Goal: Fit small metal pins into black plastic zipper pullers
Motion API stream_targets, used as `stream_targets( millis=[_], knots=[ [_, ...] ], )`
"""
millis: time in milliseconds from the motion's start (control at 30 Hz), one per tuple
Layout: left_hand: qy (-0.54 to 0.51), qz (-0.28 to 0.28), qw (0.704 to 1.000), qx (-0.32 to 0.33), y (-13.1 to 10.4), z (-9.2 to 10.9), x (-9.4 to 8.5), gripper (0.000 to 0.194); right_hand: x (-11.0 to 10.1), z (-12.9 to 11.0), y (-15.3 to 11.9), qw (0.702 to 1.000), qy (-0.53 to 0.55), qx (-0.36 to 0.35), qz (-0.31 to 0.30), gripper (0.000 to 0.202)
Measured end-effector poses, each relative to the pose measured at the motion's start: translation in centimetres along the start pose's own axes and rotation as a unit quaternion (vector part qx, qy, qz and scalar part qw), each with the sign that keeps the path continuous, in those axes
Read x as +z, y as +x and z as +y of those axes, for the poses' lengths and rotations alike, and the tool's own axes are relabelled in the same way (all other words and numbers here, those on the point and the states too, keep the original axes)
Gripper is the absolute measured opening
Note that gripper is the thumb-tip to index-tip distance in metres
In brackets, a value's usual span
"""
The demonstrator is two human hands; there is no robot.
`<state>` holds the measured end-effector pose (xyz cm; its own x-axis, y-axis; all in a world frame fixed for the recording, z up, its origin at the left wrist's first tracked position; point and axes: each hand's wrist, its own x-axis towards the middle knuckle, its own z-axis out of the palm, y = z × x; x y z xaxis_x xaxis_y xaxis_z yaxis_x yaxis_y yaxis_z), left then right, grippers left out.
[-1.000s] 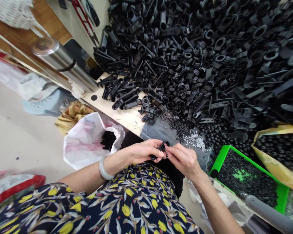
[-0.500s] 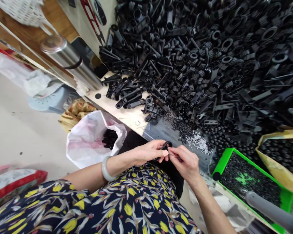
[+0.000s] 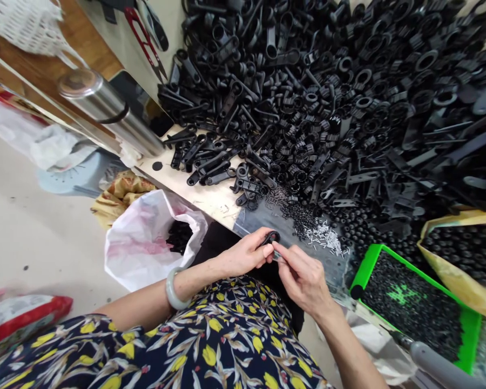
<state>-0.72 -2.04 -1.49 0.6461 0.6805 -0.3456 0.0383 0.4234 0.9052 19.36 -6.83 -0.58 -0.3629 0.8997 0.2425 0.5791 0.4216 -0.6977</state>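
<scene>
A black plastic part with a rounded end is pinched in my left hand, above my lap near the table edge. My right hand meets it from the right, thumb and forefinger pressed together at the part; anything between those fingertips is too small to make out. Small silver pins lie on the grey sheet beyond my hands, beside tiny dark pieces. A large heap of black plastic parts covers the table behind them.
A steel flask, a phone and red-handled scissors are at the upper left. A white bag stands below the table edge. On the right are a green tray, a yellow bag and a grey handle.
The view has shifted slightly. My right fingers have changed position against the black part, and my right hand is turned a little differently. My left hand still holds the part.
</scene>
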Motion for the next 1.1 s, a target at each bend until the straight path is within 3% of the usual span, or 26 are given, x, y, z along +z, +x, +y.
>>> stream_targets(
  millis=[200,500,633,800,1100],
  knots=[
    [-0.031,0.003,1.0,0.005,-0.1,0.3,-0.2,0.05,-1.2,-1.1,0.4,0.994,-0.077,0.011,-0.072,0.041],
    [-0.049,-0.006,0.999,-0.001,0.0,0.6,-0.3,0.048,-2.1,-0.9,0.6,0.997,-0.035,0.05,-0.048,0.042],
    [-0.047,-0.007,0.999,0.006,-0.1,0.8,-0.5,0.046,-2.9,-0.8,0.3,0.993,-0.091,0.056,-0.045,0.042],
    [-0.043,0.005,0.999,0.001,-0.3,1.3,-0.4,0.043,-2.2,-0.8,-0.3,0.979,-0.189,0.034,-0.074,0.04],
    [-0.043,0.012,0.999,0.0,-0.3,1.1,-0.4,0.043,-1.4,-1.1,-0.3,0.975,-0.206,0.041,-0.07,0.041]
  ],
)
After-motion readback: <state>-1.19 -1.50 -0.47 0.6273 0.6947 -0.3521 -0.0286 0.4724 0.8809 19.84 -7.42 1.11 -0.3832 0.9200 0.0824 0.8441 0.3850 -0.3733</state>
